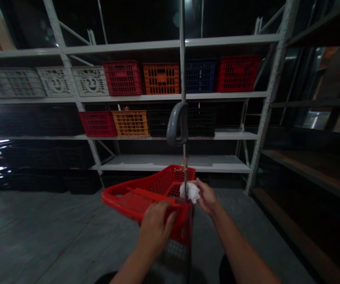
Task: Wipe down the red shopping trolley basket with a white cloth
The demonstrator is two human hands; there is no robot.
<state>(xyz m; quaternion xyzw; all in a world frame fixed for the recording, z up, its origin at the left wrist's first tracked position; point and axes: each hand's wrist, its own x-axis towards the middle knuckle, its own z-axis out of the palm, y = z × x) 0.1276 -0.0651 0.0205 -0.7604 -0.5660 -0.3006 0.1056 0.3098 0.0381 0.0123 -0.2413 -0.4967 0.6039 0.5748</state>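
Note:
A red plastic shopping cart (146, 185) with a perforated basket stands in front of me, with a tall metal pole (183, 79) rising at its right side. A grey loop-shaped handle (172, 128) is fixed on the pole above the basket. My left hand (156, 225) grips the near edge of the cart, its fingers bent over the red plastic. In my right hand (207, 197) is a crumpled white cloth (192, 192), pressed around the lower part of the pole. Whether it is cloth or paper I cannot tell.
Behind the cart runs a white metal shelf rack (231, 136). Its shelves carry red crates (237, 74), an orange crate (161, 79), a yellow crate (131, 123) and white crates (91, 81). Dark shelving (306, 165) stands close on the right. Grey concrete floor (54, 232) lies below.

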